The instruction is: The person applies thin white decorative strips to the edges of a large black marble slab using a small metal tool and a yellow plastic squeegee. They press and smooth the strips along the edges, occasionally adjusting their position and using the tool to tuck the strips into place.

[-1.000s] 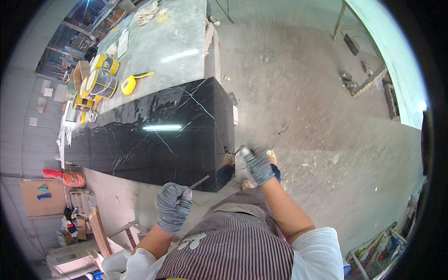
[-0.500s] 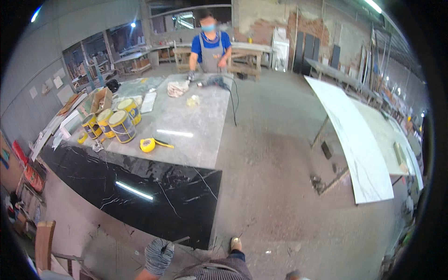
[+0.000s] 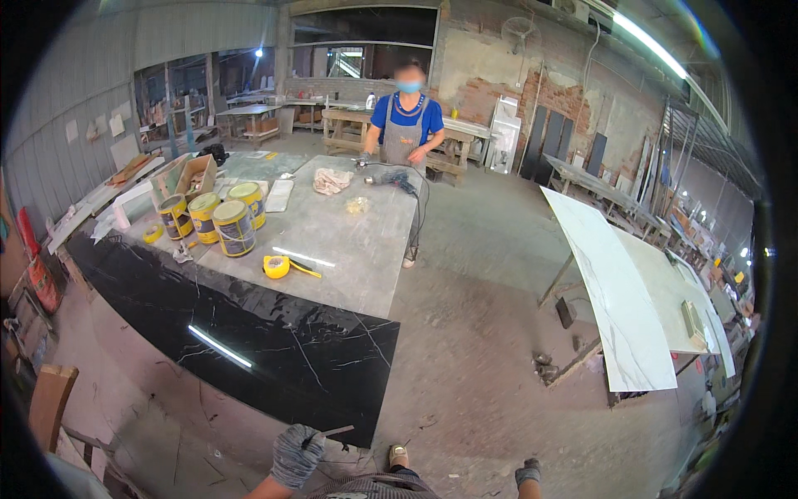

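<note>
My left hand [image 3: 298, 457], in a grey striped knit glove, is closed at the bottom of the view. A short, thin grey stick [image 3: 338, 431] juts from it to the right; its exact kind is unclear. Just beyond this hand is the near corner of a glossy black slab [image 3: 274, 349] with white veins. My right hand [image 3: 528, 474], gloved in dark grey, hangs over the floor at the lower right. Its fingers look curled, with nothing visible in them. A yellow tape measure [image 3: 276, 266] lies on the grey tabletop [image 3: 357, 287] beyond the black slab.
Several yellow-and-dark cans [image 3: 234, 229] stand at the table's left, beside a cardboard box [image 3: 198, 175]. A co-worker [image 3: 407, 125] in a grey apron stands at the far end, near a corded power tool [image 3: 395, 179] and a cloth [image 3: 332, 180]. A white slab [image 3: 619, 308] rests on supports at right.
The view has tilted up and shifted. My right hand has come further into view at the lower right. My left hand still holds the thin stick near the slab's corner.
</note>
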Tool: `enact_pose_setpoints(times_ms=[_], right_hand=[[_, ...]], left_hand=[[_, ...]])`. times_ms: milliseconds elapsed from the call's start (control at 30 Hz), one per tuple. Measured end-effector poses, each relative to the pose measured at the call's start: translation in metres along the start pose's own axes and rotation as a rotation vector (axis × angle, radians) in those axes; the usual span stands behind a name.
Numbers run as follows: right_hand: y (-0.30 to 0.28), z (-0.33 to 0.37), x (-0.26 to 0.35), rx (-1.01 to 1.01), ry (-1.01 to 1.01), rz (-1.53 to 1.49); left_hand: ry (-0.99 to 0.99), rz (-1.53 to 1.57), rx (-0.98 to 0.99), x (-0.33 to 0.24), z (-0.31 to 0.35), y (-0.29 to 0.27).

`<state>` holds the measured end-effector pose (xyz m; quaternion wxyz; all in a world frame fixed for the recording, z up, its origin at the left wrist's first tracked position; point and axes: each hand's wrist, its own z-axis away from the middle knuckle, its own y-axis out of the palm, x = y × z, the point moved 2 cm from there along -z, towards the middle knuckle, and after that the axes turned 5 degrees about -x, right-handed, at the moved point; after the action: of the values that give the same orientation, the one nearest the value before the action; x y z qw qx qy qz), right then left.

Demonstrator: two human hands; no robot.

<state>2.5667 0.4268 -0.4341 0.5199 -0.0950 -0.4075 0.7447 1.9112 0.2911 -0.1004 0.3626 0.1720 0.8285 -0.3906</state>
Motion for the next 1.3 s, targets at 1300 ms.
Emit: enact_pose_setpoints(times_ms=[1300], right_hand=[[0.09, 0.511, 0.251, 0.675, -1.713, 0.544]], left_hand=[[0.492, -0.067, 0.145, 0.027, 0.067, -0.003]])
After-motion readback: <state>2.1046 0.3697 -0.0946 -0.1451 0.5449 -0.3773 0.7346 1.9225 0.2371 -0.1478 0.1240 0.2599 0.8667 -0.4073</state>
